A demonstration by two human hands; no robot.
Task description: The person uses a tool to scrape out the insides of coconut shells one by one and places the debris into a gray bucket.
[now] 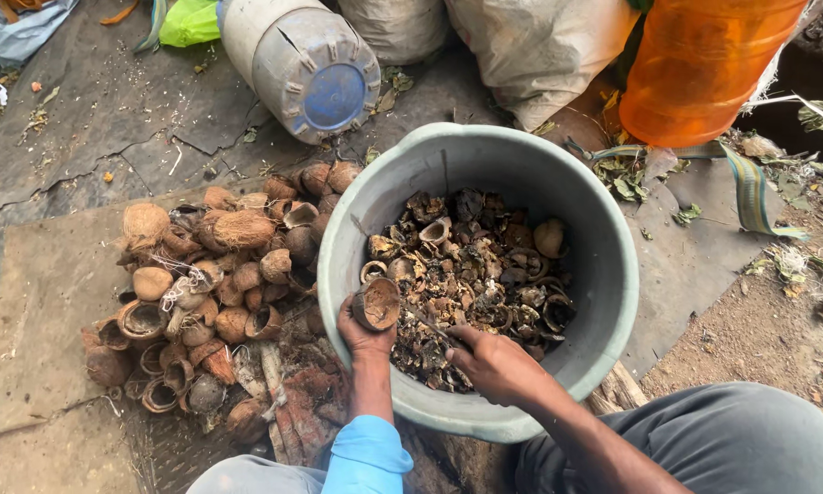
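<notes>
A grey bucket point(613, 302) is sitting right under both hands, its rim passing beneath the wrists. It is holding broken coconut shells point(485, 265), dark and dry, filling it to well below the rim, so the upper wall is showing bare all round.

Left of the left hand, a pile of husks point(215, 274) is lying on a flat board point(37, 311), touching the bucket's outer wall. Beyond the bucket, well away from the hands, an orange drum point(704, 55), a grey barrel point(302, 59) lying on its side and pale sacks point(539, 46) are crowding the far edge. To the right of the right hand, bare ground point(704, 265) is lying open, with leaves scattered on it.

The left hand point(361, 334) is gripping a shell half point(377, 304) just inside the near rim, fingers closed round its back. The right hand point(496, 364) is closed over a thin dark tool point(425, 325), whose tip is pointing toward that shell half; what kind of tool it is cannot be told. The hands are working near each other, over the near side of the bucket.
</notes>
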